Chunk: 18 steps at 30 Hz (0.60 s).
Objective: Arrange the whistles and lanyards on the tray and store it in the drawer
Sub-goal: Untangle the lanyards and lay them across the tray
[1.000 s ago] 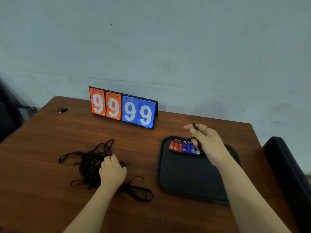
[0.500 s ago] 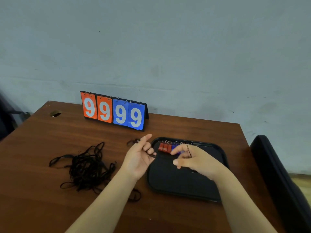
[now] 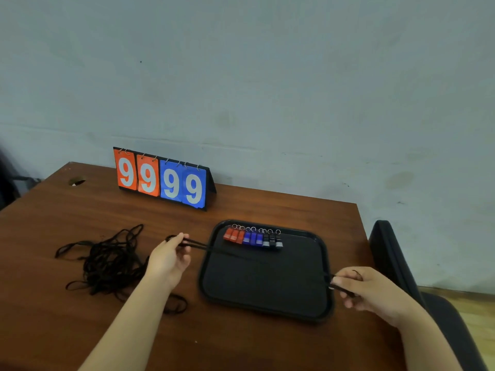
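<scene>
A black tray (image 3: pixel 267 311) lies on the wooden table. Along its far edge sits a row of several whistles (image 3: pixel 253 237), red, blue and black, each with a metal ring. A black lanyard (image 3: pixel 198 245) is stretched across the tray. My left hand (image 3: pixel 170 257) pinches one end just left of the tray. My right hand (image 3: pixel 367 290) pinches the other end at the tray's right rim. A tangled pile of black lanyards (image 3: pixel 107 261) lies on the table to the left of my left hand.
A flip scoreboard (image 3: pixel 163 179) showing 9999 stands at the table's back edge, against the wall. A black chair (image 3: pixel 401 263) stands to the right of the table. A cable hole (image 3: pixel 76 181) is at the table's far left corner.
My hands have drawn apart, stretching one lanyard across the tray. Earlier the left hand rested on the pile and the right hand was over the whistles.
</scene>
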Tool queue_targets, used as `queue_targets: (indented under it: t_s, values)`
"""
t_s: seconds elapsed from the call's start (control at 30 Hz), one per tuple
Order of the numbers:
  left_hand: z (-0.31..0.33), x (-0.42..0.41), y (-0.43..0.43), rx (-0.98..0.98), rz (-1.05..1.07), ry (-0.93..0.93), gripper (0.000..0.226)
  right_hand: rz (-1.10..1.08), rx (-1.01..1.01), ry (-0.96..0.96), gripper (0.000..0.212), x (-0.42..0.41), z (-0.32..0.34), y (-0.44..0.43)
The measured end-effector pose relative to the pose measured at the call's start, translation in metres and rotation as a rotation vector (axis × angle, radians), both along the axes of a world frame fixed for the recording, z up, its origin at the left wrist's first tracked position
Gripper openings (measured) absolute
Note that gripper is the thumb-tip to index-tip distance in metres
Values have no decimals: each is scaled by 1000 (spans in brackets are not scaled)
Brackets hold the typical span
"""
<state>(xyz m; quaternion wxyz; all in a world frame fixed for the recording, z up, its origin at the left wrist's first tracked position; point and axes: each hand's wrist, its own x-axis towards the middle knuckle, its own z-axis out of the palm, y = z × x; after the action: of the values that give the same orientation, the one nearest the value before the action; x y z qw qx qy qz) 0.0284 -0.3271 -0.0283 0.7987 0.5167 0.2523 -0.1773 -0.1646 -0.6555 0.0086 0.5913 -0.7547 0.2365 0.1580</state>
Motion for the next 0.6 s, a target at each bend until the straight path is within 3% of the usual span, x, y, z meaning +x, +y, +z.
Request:
queue_targets:
  t_s: [0.1, 0.2, 0.37, 0.47, 0.6]
  values:
    - [-6, -4, -1, -22, 64, 33, 13, -203, 209, -79, 21, -10, -8, -14]
    - [-15, -7, 0, -4, 86, 42, 8, -406, 393, -129, 44, -16, -22, -31]
    - [-30, -6, 3, 94, -14, 25, 8, -523, 450, -145, 45, -19, -38, -44]
    - [-36, -3, 2, 307, -104, -11, 12, -629, 417, -161, 34, -14, -54, -47]
    - [-50, 6, -5, 826, -321, -121, 9, -710, 202, -135, 21, -2, -79, -42]
